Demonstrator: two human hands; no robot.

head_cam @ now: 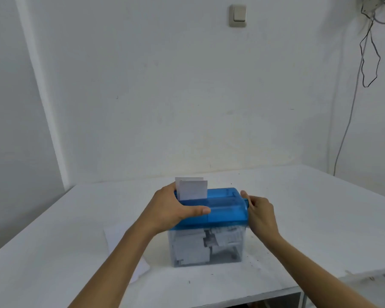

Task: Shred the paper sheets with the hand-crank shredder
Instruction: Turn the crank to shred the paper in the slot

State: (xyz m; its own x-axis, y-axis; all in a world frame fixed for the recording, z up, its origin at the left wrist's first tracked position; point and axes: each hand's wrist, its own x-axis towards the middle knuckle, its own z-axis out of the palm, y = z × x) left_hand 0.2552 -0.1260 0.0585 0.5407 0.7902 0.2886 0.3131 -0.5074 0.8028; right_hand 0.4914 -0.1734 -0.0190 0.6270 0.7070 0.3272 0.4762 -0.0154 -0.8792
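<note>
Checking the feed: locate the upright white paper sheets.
Head view: white paper sheets stand in the slot of the blue plastic shredder top, at its left end, beside the left hand.

Left hand (173, 207) grips the shredder (222, 210) — right hand (261, 214) grips its crank (246, 201).

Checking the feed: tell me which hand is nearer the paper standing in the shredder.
Left. The left hand grips the blue lid right beside the paper; the right hand is at the lid's opposite end, apart from the paper.
</note>
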